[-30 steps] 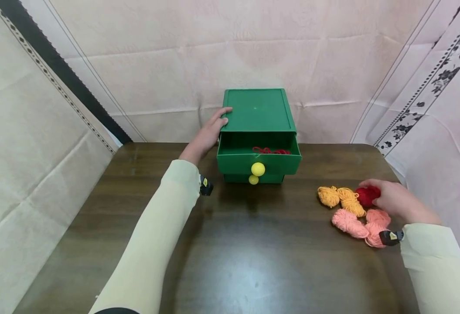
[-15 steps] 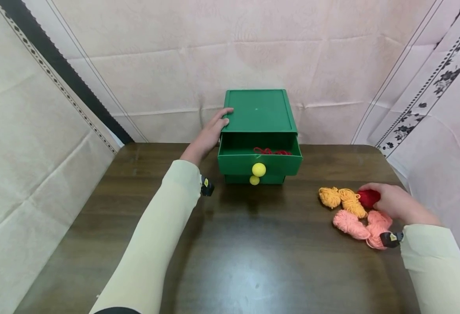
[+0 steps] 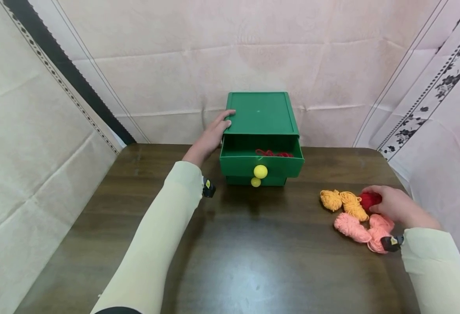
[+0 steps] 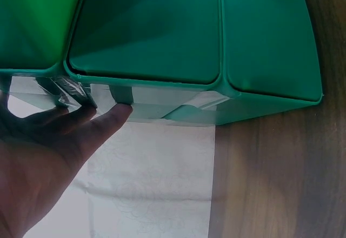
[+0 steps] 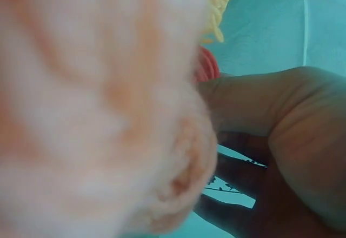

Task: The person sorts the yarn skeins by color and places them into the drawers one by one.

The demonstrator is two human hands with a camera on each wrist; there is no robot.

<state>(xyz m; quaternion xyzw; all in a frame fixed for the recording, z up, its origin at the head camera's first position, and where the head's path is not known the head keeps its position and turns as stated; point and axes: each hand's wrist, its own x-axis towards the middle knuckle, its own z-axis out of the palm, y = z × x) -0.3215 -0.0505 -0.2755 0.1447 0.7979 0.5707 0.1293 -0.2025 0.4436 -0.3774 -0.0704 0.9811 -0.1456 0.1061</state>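
Note:
In the head view my left hand (image 3: 211,136) rests on the left side of a green two-drawer box (image 3: 259,112), its fingertips at the top edge. The left wrist view shows the extended fingers (image 4: 111,120) touching the taped side wall. The upper drawer (image 3: 237,165) is pulled out, with red yarn (image 3: 268,153) inside. To the right, my right hand (image 3: 396,204) grips a dark red yarn bundle (image 3: 370,200) between thumb and fingers. Two yellow yarn bundles (image 3: 330,200) lie beside it, and two pink yarn bundles (image 3: 351,226) lie nearer me, one filling much of the right wrist view.
The brown wooden table (image 3: 230,244) carries the box at its back edge, close to the pale cloth backdrop (image 3: 167,78). Yellow round knobs (image 3: 260,171) sit on the drawer fronts. The lower drawer (image 3: 237,180) is pushed in.
The whole head view has shifted slightly, so things appear a little lower. My left hand stays on the box and my right hand stays at the red yarn bundle.

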